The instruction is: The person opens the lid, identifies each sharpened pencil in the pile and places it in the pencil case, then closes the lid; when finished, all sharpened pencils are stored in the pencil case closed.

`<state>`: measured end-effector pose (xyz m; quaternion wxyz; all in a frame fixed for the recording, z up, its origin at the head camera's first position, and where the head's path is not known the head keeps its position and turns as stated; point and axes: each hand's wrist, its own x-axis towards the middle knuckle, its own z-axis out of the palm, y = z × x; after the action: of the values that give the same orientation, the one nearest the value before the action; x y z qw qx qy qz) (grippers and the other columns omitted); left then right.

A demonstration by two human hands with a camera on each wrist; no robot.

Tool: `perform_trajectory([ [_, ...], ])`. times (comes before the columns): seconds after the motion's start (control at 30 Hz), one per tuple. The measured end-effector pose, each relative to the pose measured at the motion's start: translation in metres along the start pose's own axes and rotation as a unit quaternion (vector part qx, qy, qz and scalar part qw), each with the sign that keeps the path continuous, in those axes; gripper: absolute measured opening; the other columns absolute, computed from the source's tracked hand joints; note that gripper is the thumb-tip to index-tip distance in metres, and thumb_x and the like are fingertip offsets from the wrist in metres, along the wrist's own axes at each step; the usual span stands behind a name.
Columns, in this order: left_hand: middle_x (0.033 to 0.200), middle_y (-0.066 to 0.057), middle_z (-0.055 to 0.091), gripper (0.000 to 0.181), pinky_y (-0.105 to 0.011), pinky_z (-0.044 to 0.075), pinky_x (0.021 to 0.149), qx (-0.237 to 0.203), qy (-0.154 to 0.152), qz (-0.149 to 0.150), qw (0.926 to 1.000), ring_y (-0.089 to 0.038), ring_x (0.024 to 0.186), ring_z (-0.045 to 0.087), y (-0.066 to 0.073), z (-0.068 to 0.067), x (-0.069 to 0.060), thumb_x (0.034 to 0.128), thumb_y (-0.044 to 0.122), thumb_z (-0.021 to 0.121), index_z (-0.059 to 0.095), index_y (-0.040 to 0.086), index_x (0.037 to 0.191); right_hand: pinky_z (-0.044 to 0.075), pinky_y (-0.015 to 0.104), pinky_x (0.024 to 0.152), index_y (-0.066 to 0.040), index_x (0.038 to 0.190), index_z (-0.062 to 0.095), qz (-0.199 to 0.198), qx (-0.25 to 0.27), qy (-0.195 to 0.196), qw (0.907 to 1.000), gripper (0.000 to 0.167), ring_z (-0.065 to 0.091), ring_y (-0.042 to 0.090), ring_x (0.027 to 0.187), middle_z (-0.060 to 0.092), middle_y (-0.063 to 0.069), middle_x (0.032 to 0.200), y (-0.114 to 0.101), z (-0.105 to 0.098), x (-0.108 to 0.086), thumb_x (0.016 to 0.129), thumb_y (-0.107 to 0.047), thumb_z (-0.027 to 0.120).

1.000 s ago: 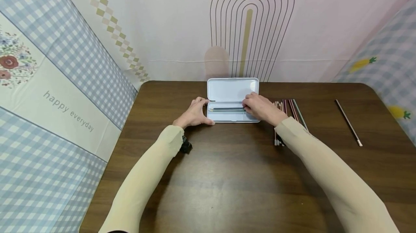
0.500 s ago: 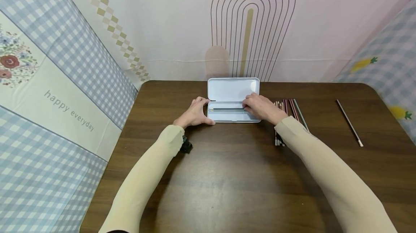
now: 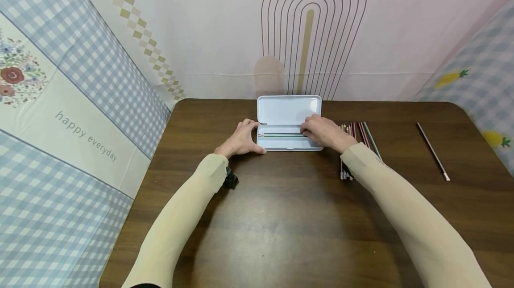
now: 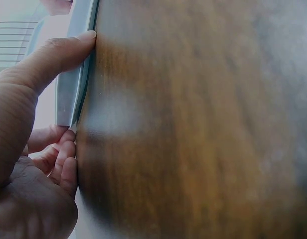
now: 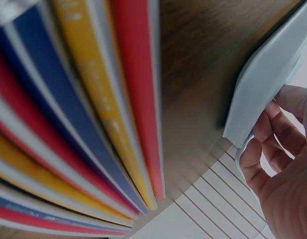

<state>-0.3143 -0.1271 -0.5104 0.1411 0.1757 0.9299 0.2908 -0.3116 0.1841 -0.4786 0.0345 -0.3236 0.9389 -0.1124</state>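
A pale blue pencil case (image 3: 289, 109) lies with its lid raised at the back of the table. My left hand (image 3: 240, 139) grips its left end, thumb on the front edge and fingers at the hinge side; the left wrist view shows the thumb (image 4: 64, 55) against the front wall. A few pencils (image 3: 281, 135) lie lengthwise in the case's back compartment. Over their right ends my right hand (image 3: 323, 131) reaches in with bent fingers. Its fingertips are hidden in the head view, and the right wrist view shows no pencil between its fingers (image 5: 278, 129).
Several coloured pencils (image 3: 364, 135) lie side by side right of the case, partly under the right forearm. Farther right is a lone pencil (image 3: 433, 150) with a white end. Fabric (image 3: 221, 33) hangs behind the brown wooden table (image 3: 281, 216).
The pencils in the case have shifted very slightly under the right hand. Both hands stay in place at the case.
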Motion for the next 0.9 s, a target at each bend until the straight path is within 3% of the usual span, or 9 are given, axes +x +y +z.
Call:
perform_trajectory([
  [0.3, 0.163, -0.017, 0.045, 0.109, -0.050, 0.038, 0.128, 0.015, 0.009, 0.002, 0.9998, -0.034, 0.151, 0.038, -0.017, 0.011, 0.013, 0.0743, 0.043, 0.097, 0.046, 0.005, 0.163, 0.060, 0.055, 0.095, -0.001, 0.114, 0.083, -0.008, -0.007, 0.013, 0.9999, 0.017, 0.071, 0.037, 0.107, 0.077, 0.018, 0.110, 0.002, 0.002, -0.001, 0.102, -0.003, 0.070],
  [0.4, 0.162, -0.017, 0.045, 0.108, -0.050, 0.037, 0.129, 0.013, 0.010, 0.003, 0.9999, -0.034, 0.151, 0.038, -0.017, 0.011, 0.013, 0.0747, 0.043, 0.097, 0.047, 0.005, 0.163, 0.059, 0.057, 0.092, -0.001, 0.115, 0.083, -0.012, -0.018, 0.021, 0.9995, 0.019, 0.071, 0.038, 0.107, 0.077, 0.019, 0.109, 0.002, 0.003, -0.002, 0.102, -0.003, 0.070],
  [0.63, 0.163, -0.021, 0.044, 0.107, -0.052, 0.037, 0.130, -0.003, -0.002, 0.001, 1.0000, -0.038, 0.153, 0.038, 0.006, -0.003, -0.004, 0.0770, 0.037, 0.096, 0.045, 0.001, 0.163, 0.059, 0.056, 0.090, -0.002, 0.116, 0.084, -0.010, -0.028, 0.034, 0.9990, 0.020, 0.070, 0.037, 0.105, 0.077, 0.019, 0.109, 0.002, 0.005, -0.004, 0.102, -0.005, 0.071],
  [0.9, 0.165, -0.017, 0.043, 0.107, -0.053, 0.036, 0.130, -0.004, 0.001, -0.002, 1.0000, -0.034, 0.154, 0.036, -0.010, 0.005, 0.007, 0.0771, 0.042, 0.096, 0.046, 0.005, 0.164, 0.058, 0.058, 0.096, -0.001, 0.123, 0.081, -0.002, -0.024, 0.056, 0.9981, 0.024, 0.071, 0.040, 0.115, 0.078, 0.020, 0.117, 0.000, 0.009, -0.004, 0.104, -0.005, 0.067],
])
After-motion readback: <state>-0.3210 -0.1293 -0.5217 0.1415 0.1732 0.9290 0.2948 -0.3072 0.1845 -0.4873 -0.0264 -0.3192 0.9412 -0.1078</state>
